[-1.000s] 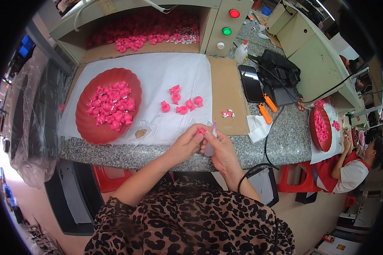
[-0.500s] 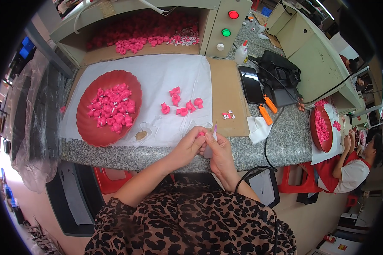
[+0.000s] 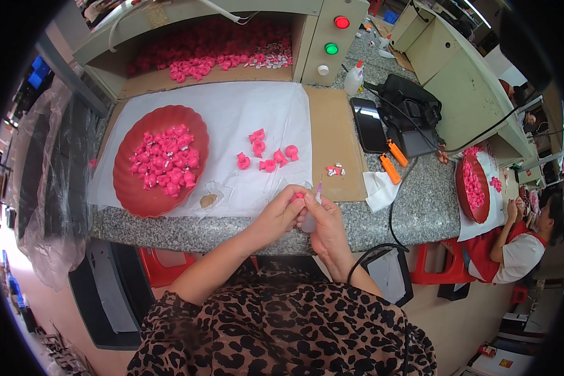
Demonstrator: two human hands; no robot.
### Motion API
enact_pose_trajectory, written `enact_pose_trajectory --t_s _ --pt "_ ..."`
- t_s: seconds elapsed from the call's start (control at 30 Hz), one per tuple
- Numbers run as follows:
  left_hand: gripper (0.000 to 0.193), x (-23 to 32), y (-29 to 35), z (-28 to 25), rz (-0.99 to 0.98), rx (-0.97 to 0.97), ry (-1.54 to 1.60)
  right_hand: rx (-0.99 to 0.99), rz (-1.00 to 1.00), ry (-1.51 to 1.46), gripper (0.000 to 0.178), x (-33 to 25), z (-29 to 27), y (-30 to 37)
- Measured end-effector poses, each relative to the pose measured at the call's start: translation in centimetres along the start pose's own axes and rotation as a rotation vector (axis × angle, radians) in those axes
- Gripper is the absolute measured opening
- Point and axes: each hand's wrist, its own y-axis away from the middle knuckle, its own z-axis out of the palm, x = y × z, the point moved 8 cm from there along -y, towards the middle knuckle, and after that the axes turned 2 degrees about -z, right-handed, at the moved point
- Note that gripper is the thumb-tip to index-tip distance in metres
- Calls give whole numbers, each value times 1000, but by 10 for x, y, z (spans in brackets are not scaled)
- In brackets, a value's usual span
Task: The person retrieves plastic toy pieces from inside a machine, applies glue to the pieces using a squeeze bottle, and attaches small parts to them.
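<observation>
Over the front edge of the table, my two hands meet. My left hand (image 3: 277,212) is closed around a small pink figurine piece (image 3: 298,196), mostly covered by the fingers. In my right hand (image 3: 327,229) is a translucent squeeze bottle (image 3: 309,220) with a thin needle tip on a purple base, pointing upward. The right thumb presses close to the pink piece. Beyond the hands, several loose pink pieces (image 3: 259,148) lie on white paper (image 3: 225,103). A few small white-and-pink parts (image 3: 336,170) rest on the cardboard (image 3: 332,135).
At left stands a red scalloped bowl (image 3: 123,169) heaped with pink pieces. A shelf (image 3: 138,83) behind holds many more. To the right are a phone (image 3: 370,125), orange tools (image 3: 390,169), a black bag (image 3: 413,103) and a white bottle (image 3: 354,80). Another person (image 3: 514,247) sits far right.
Both hands stay almost where they were. The squeeze bottle has shifted very slightly to the right, with the pink piece still held in the left hand.
</observation>
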Motion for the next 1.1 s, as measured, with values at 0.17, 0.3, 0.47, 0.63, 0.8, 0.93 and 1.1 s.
enact_pose_trajectory --t_s 0.17,0.3,0.47,0.63,0.8,0.93,1.1 --pt "18 2 2 -6 93 57 -129 29 -14 56 19 0 -1 -1" --pt "23 0 7 -4 37 -45 120 -46 44 19 22 0 1 -2" --pt "29 -5 17 -12 0 -26 201 -25 80 38 23 1 0 -2" --pt "30 27 43 -62 151 353 401 -1 125 13 21 1 -10 -2" --pt "42 78 81 -129 578 532 537 -16 124 19 21 2 -9 -3" --pt "37 49 49 -102 183 509 114 -28 124 27 20 2 -10 -5" --pt "32 77 29 -93 403 754 -1201 -39 120 -37 23 3 -10 -1"
